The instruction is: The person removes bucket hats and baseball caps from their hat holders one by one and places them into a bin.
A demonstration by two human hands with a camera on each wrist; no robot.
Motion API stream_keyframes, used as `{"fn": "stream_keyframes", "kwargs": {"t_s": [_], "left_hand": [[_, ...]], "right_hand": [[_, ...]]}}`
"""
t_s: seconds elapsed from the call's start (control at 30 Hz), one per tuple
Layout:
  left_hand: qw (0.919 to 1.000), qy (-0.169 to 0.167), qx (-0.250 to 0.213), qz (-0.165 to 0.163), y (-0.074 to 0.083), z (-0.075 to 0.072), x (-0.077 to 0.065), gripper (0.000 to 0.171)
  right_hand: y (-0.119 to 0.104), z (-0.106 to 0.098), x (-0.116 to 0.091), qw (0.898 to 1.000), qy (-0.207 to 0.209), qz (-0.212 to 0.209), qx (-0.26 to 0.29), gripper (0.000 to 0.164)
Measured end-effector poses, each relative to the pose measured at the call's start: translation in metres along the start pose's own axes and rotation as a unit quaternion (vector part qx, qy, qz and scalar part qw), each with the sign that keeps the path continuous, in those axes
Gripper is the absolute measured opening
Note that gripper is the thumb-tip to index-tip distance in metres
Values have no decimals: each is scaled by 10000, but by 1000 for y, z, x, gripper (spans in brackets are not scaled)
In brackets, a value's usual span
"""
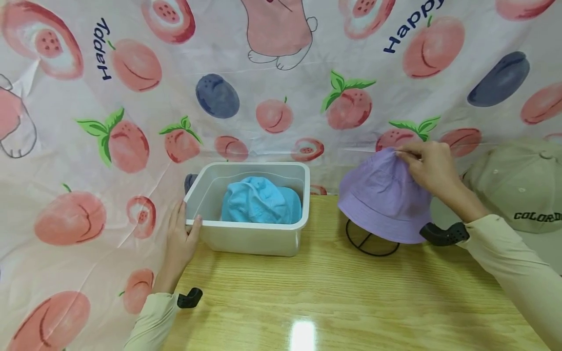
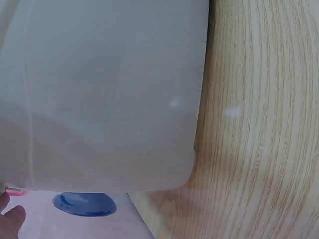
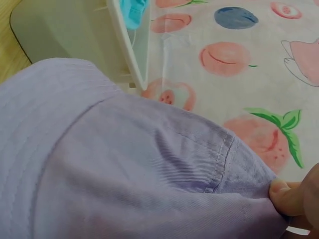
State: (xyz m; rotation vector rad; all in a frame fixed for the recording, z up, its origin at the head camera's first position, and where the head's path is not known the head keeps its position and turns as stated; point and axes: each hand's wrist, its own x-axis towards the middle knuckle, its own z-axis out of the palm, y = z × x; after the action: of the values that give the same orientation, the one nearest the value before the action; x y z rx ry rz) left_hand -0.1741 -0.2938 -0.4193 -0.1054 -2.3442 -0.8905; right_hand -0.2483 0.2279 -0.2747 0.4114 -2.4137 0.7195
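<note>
My right hand (image 1: 432, 168) pinches the crown of a purple bucket hat (image 1: 382, 200) between thumb and fingertips. The hat hangs brim down over a black wire stand (image 1: 373, 253), whose ring base shows below the brim. In the right wrist view, the hat's fabric (image 3: 124, 154) is drawn to a point at the thumb. My left hand (image 1: 182, 243) rests at the front left corner of a light grey plastic bin (image 1: 250, 239), fingers on its left side and thumb on its front rim. A crumpled turquoise cap (image 1: 259, 200) lies inside the bin.
A khaki cap (image 1: 522, 185) with dark lettering stands at the right, behind my right forearm. A wooden table (image 1: 351, 302) spreads in front of the bin and stand. Behind them hangs a white cloth (image 1: 281, 87) printed with peaches, reaching down the left side.
</note>
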Motion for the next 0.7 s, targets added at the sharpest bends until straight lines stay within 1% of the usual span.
{"fn": "stream_keyframes", "kwargs": {"t_s": [0.1, 0.23, 0.43, 0.6, 0.7], "left_hand": [[10000, -32, -14, -37, 0, 0, 0, 63], [9999, -75, -35, -81, 0, -1, 0, 64], [9999, -86, -22, -68, 2, -1, -1, 64], [9999, -70, -55, -77, 3, -1, -2, 64], [10000, -21, -81, -38, 3, -1, -1, 64]], "right_hand": [[-1, -3, 0, 9999, -79, 79, -8, 14], [-3, -5, 2, 9999, -109, 52, -10, 14], [-5, -8, 6, 9994, -251, 220, 1, 19], [-10, -17, 14, 9991, -244, 301, 189, 25], [-13, -24, 20, 9983, -343, 410, 216, 27]]}}
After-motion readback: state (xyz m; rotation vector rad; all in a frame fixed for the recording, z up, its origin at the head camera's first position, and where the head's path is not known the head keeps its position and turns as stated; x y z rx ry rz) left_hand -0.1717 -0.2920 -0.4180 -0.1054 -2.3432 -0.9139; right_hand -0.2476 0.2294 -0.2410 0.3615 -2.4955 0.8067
